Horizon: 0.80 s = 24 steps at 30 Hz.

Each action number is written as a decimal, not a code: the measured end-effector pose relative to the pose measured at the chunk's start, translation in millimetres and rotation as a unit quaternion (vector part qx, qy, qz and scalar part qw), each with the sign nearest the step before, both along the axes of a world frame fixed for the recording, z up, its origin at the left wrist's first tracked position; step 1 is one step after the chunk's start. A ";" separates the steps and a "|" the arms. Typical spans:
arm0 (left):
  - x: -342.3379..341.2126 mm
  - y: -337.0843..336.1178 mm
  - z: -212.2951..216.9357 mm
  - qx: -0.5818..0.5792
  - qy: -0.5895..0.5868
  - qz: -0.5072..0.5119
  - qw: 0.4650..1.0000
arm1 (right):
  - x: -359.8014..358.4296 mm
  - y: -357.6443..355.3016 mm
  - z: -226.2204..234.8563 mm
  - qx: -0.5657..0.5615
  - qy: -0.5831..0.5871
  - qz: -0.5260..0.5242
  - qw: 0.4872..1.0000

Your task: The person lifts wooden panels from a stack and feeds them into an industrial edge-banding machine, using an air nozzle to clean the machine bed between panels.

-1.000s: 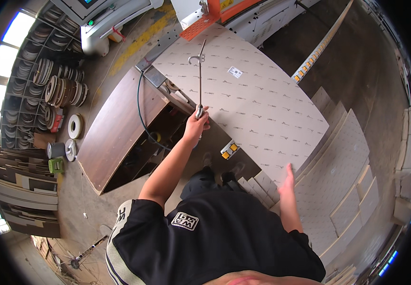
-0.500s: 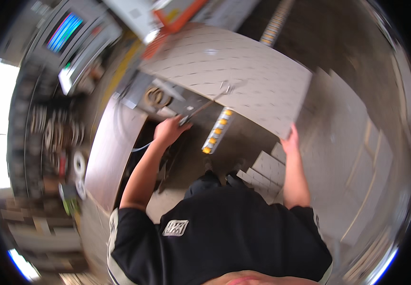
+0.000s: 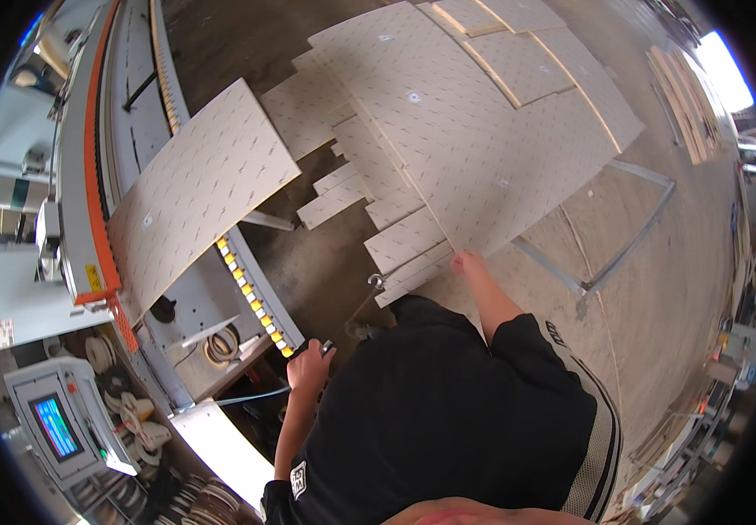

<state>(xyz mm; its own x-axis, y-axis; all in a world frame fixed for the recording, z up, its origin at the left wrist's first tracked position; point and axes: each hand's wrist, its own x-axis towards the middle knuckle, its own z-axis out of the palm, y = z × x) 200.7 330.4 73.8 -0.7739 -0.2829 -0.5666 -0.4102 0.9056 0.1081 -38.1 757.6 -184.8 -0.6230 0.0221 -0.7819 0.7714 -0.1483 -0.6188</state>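
My left hand (image 3: pixel 308 366) is closed around what looks like an air blow gun (image 3: pixel 329 348), with a thin blue hose (image 3: pixel 255 399) running behind it. A shiny metal hook-like end (image 3: pixel 377 281) shows farther off; whether it belongs to the tool I cannot make out. At the near corner of a large pale printed board (image 3: pixel 483 157), my right hand (image 3: pixel 470 265) has its fingers closed on the edge. That board lies on a stack of similar ones. Another pale board (image 3: pixel 207 166) lies to the left, partly under the orange-edged machine (image 3: pixel 96 188).
A strip of yellow rollers (image 3: pixel 251 302) runs beside the machine. Narrower boards (image 3: pixel 404 241) stick out from the stack. To the right, a metal frame (image 3: pixel 588 286) lies on the floor. A control panel with a screen (image 3: pixel 56 427) stands at the lower left, near rolls of edging (image 3: pixel 128 407).
My view has swung right, toward the stack. My right hand has left the board at the machine and is now at the stacked board's corner. My left hand still grips the tool.
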 end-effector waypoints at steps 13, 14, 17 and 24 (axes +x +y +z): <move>12.1 -38.7 8.2 0.024 0.069 -0.009 0.997 | -8.3 -38.2 64.3 -0.094 0.067 -0.132 0.985; 15.3 -44.4 6.9 0.001 0.073 0.030 0.997 | -13.5 -45.9 65.3 -0.091 0.071 -0.111 0.987; 22.3 -73.7 10.4 -0.053 0.111 0.123 0.985 | -20.4 -80.0 70.9 -0.083 0.077 -0.053 0.992; 123.0 -139.2 43.9 -0.025 0.152 0.019 0.988 | -1.1 -209.1 132.2 -0.099 0.102 0.056 0.988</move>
<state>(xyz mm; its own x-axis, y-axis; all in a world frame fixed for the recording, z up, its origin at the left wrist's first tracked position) 323.6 191.2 117.6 -0.8948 -0.3358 -0.2942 -0.3985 0.8978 0.1874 -39.2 548.4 -52.5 -0.7576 -0.1964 -0.6225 0.6525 -0.2033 -0.7300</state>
